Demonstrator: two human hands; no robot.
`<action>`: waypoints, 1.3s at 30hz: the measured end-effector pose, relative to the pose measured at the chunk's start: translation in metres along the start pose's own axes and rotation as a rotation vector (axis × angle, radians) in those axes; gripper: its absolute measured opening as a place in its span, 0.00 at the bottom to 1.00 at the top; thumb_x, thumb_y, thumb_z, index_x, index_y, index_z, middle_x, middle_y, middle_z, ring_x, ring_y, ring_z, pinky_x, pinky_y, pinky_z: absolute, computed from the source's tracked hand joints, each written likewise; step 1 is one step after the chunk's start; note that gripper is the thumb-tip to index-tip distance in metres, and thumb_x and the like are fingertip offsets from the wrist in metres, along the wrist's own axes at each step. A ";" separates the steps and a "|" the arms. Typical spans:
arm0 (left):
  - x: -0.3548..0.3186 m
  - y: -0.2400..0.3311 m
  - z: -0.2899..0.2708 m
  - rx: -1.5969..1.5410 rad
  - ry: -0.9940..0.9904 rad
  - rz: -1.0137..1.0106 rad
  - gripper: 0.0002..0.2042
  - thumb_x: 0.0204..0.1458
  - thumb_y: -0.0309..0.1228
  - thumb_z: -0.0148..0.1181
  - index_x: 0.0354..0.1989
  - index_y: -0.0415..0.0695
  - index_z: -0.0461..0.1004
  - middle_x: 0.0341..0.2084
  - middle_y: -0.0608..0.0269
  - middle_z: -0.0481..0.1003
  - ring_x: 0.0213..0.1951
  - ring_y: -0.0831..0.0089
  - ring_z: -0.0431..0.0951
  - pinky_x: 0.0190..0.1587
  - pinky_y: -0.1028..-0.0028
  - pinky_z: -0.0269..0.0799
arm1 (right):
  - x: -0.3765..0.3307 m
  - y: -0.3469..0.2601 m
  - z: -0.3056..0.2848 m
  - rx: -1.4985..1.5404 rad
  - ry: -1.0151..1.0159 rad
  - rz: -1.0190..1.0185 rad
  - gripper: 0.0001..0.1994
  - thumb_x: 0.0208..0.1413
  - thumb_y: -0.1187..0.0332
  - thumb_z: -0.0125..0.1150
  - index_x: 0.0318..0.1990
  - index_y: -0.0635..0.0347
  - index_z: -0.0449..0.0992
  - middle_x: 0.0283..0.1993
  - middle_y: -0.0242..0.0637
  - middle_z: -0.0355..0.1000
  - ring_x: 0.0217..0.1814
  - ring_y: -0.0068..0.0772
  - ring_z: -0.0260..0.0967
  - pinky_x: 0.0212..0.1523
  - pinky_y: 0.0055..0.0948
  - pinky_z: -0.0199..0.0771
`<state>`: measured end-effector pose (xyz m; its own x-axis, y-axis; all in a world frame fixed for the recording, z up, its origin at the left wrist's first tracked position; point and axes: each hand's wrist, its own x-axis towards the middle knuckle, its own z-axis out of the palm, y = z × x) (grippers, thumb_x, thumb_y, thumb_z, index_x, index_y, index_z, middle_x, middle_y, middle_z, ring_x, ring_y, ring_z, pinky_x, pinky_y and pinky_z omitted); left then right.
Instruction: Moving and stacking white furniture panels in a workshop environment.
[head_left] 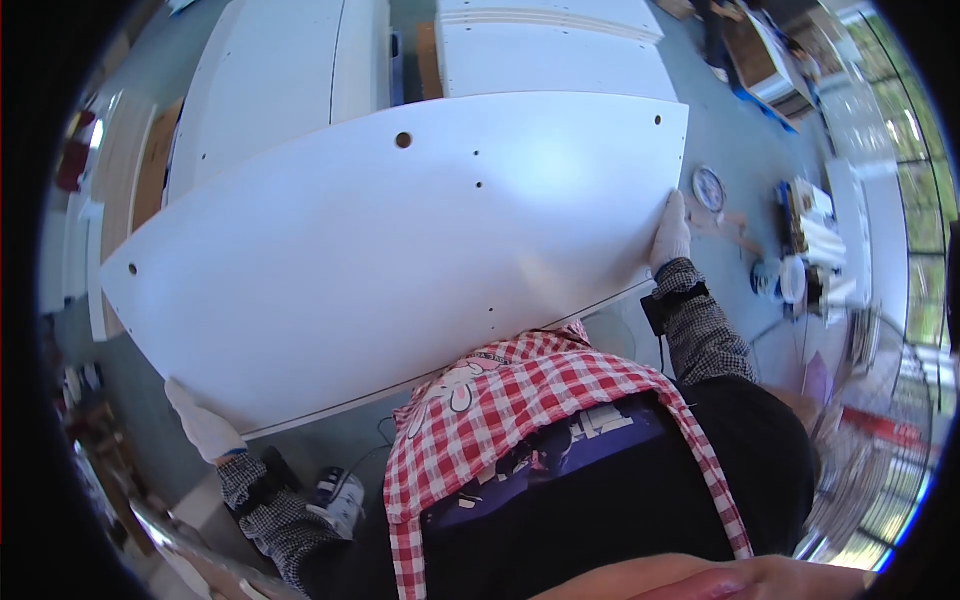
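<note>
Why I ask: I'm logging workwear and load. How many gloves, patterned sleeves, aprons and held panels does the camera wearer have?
White gloves (left hand, right hand): 2
Patterned sleeves: 2
Red-and-white checked apron: 1
Held white panel: 1
Total: 6

The floor [745, 130] around you
Ahead of you, two white stacks [270, 100] with a brown strip [428, 62] between them; on your right, a round disc [710, 188], a bucket [792, 280] and, farther out, windows [905, 140]; at upper right, a co-worker [714, 35]; low on your left, a white container [346, 502].
</note>
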<state>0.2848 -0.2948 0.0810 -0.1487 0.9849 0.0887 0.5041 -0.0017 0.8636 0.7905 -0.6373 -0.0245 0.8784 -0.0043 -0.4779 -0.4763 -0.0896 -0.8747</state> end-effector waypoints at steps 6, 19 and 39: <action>0.024 0.030 -0.010 -0.190 -0.091 -0.159 0.28 0.61 0.47 0.36 0.59 0.33 0.57 0.56 0.56 0.63 0.55 0.67 0.63 0.57 0.73 0.58 | -0.001 -0.008 -0.001 0.030 0.050 -0.026 0.36 0.52 0.42 0.47 0.53 0.72 0.64 0.51 0.46 0.67 0.51 0.36 0.65 0.53 0.32 0.63; 0.150 -0.020 0.253 0.743 -0.473 0.758 0.27 0.49 0.38 0.52 0.57 0.37 0.59 0.51 0.47 0.67 0.50 0.54 0.70 0.52 0.61 0.64 | 0.135 -0.009 0.012 -0.065 0.277 0.017 0.37 0.51 0.41 0.50 0.55 0.69 0.64 0.55 0.42 0.66 0.53 0.38 0.63 0.57 0.31 0.60; 0.342 0.052 0.225 0.010 -0.582 -0.447 0.37 0.48 0.59 0.47 0.47 0.30 0.70 0.42 0.49 0.74 0.45 0.61 0.74 0.50 0.69 0.65 | 0.033 -0.124 0.181 -0.180 0.262 -0.139 0.38 0.46 0.40 0.54 0.44 0.76 0.72 0.42 0.44 0.73 0.40 0.34 0.70 0.43 0.30 0.69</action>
<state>0.4514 0.0807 0.0446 0.1327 0.8235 -0.5517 0.5093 0.4209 0.7507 0.8721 -0.4461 0.0537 0.9255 -0.2336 -0.2980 -0.3578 -0.2816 -0.8903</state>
